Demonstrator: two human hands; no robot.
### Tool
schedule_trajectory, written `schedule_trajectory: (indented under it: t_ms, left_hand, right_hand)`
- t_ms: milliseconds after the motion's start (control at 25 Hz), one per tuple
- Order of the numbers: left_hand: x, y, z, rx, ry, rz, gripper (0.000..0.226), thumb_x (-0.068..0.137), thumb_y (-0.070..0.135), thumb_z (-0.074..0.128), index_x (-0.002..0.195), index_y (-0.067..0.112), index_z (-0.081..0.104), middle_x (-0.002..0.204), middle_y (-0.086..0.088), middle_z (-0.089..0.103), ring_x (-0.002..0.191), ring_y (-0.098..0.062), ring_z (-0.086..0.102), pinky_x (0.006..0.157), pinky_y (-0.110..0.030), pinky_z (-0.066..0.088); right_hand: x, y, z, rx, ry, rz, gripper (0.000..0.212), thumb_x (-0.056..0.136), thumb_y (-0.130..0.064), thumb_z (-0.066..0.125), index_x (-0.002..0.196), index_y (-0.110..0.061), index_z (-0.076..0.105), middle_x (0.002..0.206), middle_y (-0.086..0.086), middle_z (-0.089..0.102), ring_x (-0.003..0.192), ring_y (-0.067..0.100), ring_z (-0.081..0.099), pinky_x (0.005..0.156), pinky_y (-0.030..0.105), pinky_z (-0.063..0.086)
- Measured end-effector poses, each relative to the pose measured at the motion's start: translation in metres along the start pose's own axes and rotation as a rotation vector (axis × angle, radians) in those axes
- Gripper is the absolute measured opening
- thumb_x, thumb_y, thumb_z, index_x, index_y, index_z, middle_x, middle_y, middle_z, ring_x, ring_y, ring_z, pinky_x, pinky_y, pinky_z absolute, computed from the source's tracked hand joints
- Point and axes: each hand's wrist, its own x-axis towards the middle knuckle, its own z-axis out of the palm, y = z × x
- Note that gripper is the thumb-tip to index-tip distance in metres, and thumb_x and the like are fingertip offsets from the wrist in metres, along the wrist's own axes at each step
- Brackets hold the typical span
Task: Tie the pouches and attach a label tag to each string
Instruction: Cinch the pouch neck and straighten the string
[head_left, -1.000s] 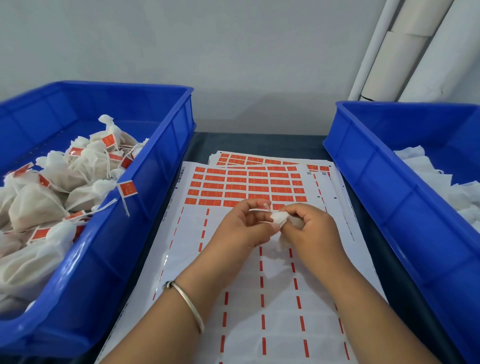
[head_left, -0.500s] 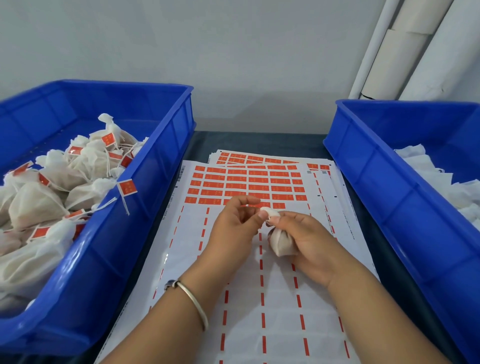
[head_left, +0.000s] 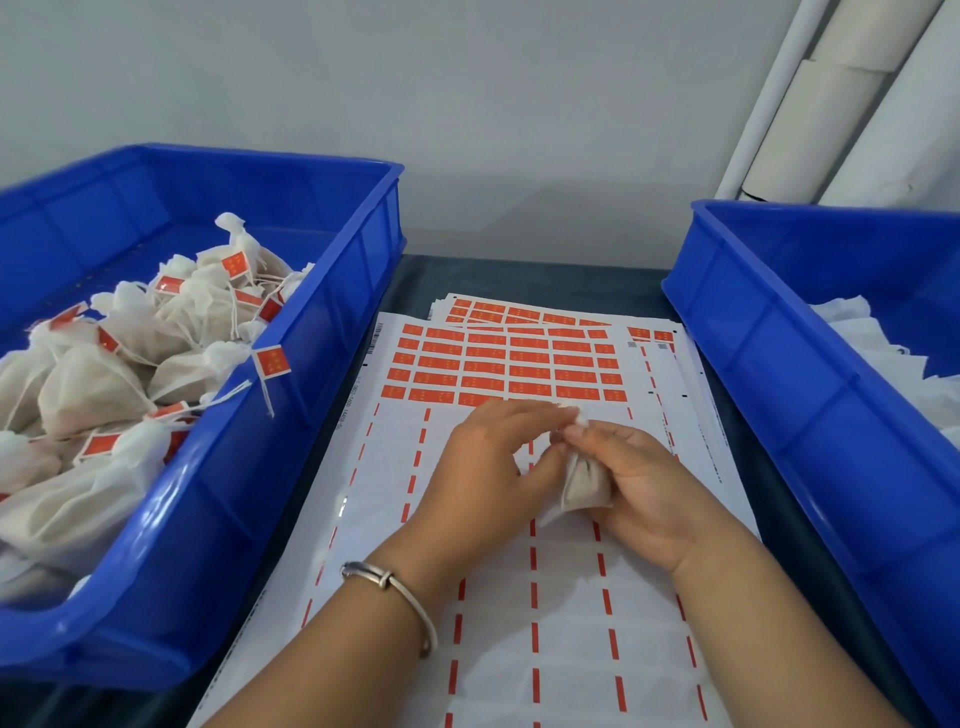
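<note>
The pouch (head_left: 584, 483) is held over the label sheet (head_left: 519, 597), between the two bins. Its long axis runs near to far, the gathered neck pointing away from the person and the fuller bottom toward them. The right hand (head_left: 641, 488) curls round its body, thumb and finger pinching the neck. The left hand (head_left: 493, 467) pinches at the same neck tip; whether it holds string, I cannot tell. The left bin (head_left: 291, 415) holds tied pouches (head_left: 93, 384) with orange tags (head_left: 271, 361). The right bin (head_left: 810, 395) holds white untied pouches (head_left: 883, 353). Orange labels (head_left: 498, 364) fill the sheet's far rows, just beyond the hands.
</note>
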Motion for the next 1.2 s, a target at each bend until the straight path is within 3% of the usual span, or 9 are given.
schedule_trajectory:
  t_ms: [120,240,320,520,720,840,920,1000,1200]
  left_hand:
    - [0.0018,-0.0004,-0.0011,0.098,0.064,0.014,0.024,0.081,0.028,0.069,0.105,0.026,0.072,0.103,0.019,0.061,0.093,0.010,0.045,0.079,-0.003,0.031]
    - [0.0024,-0.0010,-0.0040,0.152,0.092,-0.003,0.019,0.078,0.030,0.071,0.095,0.023,0.075,0.099,0.010,0.066,0.094,-0.001,0.045,0.080,-0.009,0.033]
    - [0.0025,-0.0015,-0.0054,0.213,0.084,0.005,0.018,0.077,0.032,0.071,0.091,0.023,0.076,0.095,0.011,0.066,0.092,-0.001,0.044,0.077,-0.008,0.031]
    - [0.0006,-0.0022,-0.0041,0.242,-0.019,-0.043,0.008,0.081,0.038,0.067,0.086,0.033,0.064,0.097,0.021,0.053,0.092,0.005,0.036,0.075,-0.004,0.024]
    - [0.0018,-0.0038,-0.0051,0.165,-0.040,-0.135,0.026,0.081,0.038,0.065,0.093,0.044,0.043,0.092,0.034,0.042,0.091,0.013,0.041,0.067,-0.001,0.027]
    - [0.0008,-0.0039,-0.0057,0.167,-0.034,-0.048,0.032,0.079,0.036,0.070,0.108,0.041,0.057,0.101,0.033,0.046,0.091,0.009,0.042,0.072,-0.002,0.028]
    - [0.0016,-0.0042,-0.0050,0.219,0.000,0.027,0.024,0.079,0.030,0.072,0.103,0.026,0.071,0.101,0.013,0.062,0.091,0.002,0.042,0.076,-0.006,0.029]
    - [0.0033,-0.0044,-0.0067,0.244,0.023,0.057,0.018,0.078,0.027,0.072,0.094,0.020,0.076,0.093,0.005,0.068,0.088,-0.002,0.044,0.074,-0.008,0.030]
    - [0.0020,-0.0065,-0.0059,0.246,-0.025,-0.013,0.012,0.082,0.038,0.067,0.088,0.029,0.069,0.090,0.017,0.058,0.087,0.003,0.039,0.074,-0.004,0.025]
  right_hand:
    - [0.0008,0.0017,-0.0021,-0.069,0.081,-0.011,0.030,0.068,-0.034,0.067,0.095,-0.025,0.076,0.111,-0.002,0.070,0.111,0.018,0.062,0.097,0.036,0.047]
    - [0.0000,0.0030,-0.0021,-0.118,0.132,-0.013,0.022,0.074,-0.029,0.068,0.094,-0.023,0.075,0.106,-0.007,0.072,0.108,0.017,0.062,0.091,0.033,0.049]
    - [-0.0010,0.0016,0.0007,-0.158,0.163,-0.007,0.013,0.083,-0.023,0.066,0.084,-0.028,0.077,0.100,-0.010,0.073,0.105,0.016,0.063,0.086,0.030,0.050]
    - [-0.0018,-0.0001,0.0050,-0.244,0.178,-0.004,0.019,0.086,-0.022,0.064,0.078,-0.034,0.077,0.097,-0.011,0.072,0.105,0.017,0.062,0.088,0.032,0.051]
    - [0.0008,0.0023,0.0026,-0.238,0.220,0.002,0.014,0.086,-0.023,0.066,0.080,-0.032,0.075,0.098,-0.014,0.072,0.105,0.018,0.062,0.091,0.035,0.049]
    - [0.0003,0.0028,0.0016,-0.226,0.198,-0.005,0.014,0.086,-0.025,0.065,0.082,-0.033,0.075,0.101,-0.013,0.072,0.106,0.018,0.062,0.095,0.038,0.048]
    - [0.0000,0.0024,0.0009,-0.219,0.187,-0.005,0.018,0.087,-0.023,0.063,0.079,-0.032,0.076,0.101,-0.010,0.072,0.107,0.019,0.062,0.097,0.038,0.047]
    - [0.0000,0.0021,0.0004,-0.220,0.196,0.000,0.016,0.086,-0.022,0.063,0.079,-0.029,0.076,0.103,-0.008,0.072,0.108,0.020,0.061,0.098,0.040,0.047]
    - [0.0002,0.0018,0.0018,-0.250,0.199,-0.009,0.021,0.086,-0.024,0.064,0.074,-0.036,0.076,0.107,-0.005,0.069,0.108,0.020,0.059,0.098,0.042,0.047]
